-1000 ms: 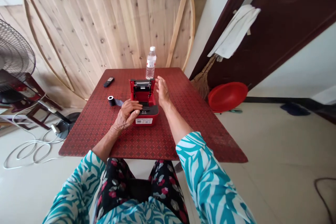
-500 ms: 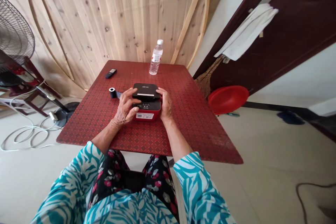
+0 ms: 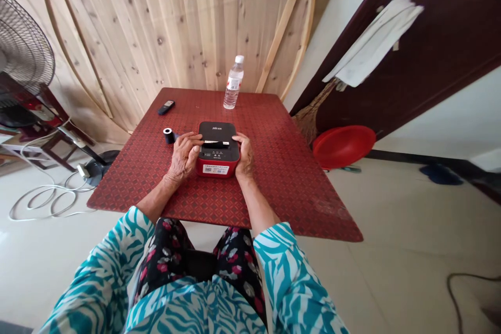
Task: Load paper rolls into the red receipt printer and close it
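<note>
A small red printer with a black lid sits in the middle of the red table; the lid lies flat and closed. My left hand grips its left side, fingers curled over the lid's front edge. My right hand clasps its right side, thumb on top. A small black paper roll lies just left of my left hand.
A clear water bottle stands at the table's far edge, a black remote at the far left. A round wooden tabletop leans behind. A fan and cables are at left, a red basin and door at right.
The printer's lid, open a second ago, has been lowered and now lies fully shut. My right hand dropped from the raised lid to the printer's right side; my left stayed on it.
</note>
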### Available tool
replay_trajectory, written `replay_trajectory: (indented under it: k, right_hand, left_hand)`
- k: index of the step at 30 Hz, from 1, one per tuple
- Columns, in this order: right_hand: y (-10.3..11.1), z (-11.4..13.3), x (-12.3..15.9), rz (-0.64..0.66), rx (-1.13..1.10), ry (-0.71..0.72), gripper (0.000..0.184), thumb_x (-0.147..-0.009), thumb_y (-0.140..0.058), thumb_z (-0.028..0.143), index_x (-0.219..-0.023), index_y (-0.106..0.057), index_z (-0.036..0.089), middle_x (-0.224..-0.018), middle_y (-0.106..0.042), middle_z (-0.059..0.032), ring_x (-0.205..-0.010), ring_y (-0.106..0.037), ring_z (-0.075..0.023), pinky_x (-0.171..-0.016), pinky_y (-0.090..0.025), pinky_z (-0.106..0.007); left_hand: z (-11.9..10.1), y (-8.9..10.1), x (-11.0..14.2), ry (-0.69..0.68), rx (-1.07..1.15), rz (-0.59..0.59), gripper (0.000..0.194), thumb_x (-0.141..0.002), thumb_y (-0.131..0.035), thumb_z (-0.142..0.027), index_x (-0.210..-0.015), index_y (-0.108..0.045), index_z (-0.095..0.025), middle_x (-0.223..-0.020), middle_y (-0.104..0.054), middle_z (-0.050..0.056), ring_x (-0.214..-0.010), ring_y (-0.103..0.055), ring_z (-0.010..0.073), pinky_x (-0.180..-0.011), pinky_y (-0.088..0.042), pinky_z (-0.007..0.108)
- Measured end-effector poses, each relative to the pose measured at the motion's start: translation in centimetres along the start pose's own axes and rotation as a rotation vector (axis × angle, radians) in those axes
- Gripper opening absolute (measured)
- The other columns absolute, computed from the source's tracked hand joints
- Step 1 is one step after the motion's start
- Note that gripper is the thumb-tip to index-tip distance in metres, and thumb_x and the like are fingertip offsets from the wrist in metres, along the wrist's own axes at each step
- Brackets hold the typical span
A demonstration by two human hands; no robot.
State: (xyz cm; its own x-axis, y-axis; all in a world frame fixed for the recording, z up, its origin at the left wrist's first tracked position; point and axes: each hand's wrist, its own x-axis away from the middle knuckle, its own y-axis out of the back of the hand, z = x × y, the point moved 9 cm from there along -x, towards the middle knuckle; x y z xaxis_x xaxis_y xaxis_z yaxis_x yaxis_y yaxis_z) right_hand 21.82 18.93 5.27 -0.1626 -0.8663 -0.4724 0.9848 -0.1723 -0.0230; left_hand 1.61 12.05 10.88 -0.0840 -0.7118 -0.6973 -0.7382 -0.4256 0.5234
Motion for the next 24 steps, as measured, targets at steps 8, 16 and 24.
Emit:
replay_trajectory:
  k: [8,16,24]
  right_hand:
    - [-0.2,-3.5,0.2,-0.128,-0.247,-0.273,0.056,-0.089,-0.032,0.060,-0.126,-0.054,0.024,-0.125,-0.063,-0.0101,-0.109,-0.064,-0.0216,-0.095,-0.051,-0.043]
    - [-0.3,-2.4,0.0,-0.041,-0.113,-0.204,0.055,-0.087,-0.037,0.063,-0.112,-0.064,0.024,-0.119,-0.068,-0.0096,-0.118,-0.059,-0.0237,-0.100,-0.047,-0.044]
    - [-0.3,-2.6,-0.1,-0.065,-0.153,-0.231,0.052,-0.087,-0.039,0.062,-0.109,-0.065,0.023,-0.115,-0.070,-0.0085,-0.112,-0.062,-0.0225,-0.099,-0.047,-0.043]
  left_hand:
    - [0.9,0.2,0.8,0.102,0.103,-0.027,0.054,-0.099,-0.029,-0.056,-0.129,-0.057,-0.020,-0.129,-0.061,0.012,-0.123,-0.054,0.0232,-0.107,-0.041,0.042]
    - [0.8,0.8,-0.9,0.107,0.098,-0.075,0.046,-0.099,-0.034,-0.053,-0.118,-0.063,-0.022,-0.124,-0.064,0.011,-0.123,-0.053,0.0239,-0.109,-0.039,0.045]
    - [4.1,1.4,-0.7,0.425,0.404,-0.090,0.045,-0.083,-0.059,-0.052,-0.116,-0.060,-0.021,-0.122,-0.064,0.010,-0.113,-0.059,0.0245,-0.097,-0.047,0.040]
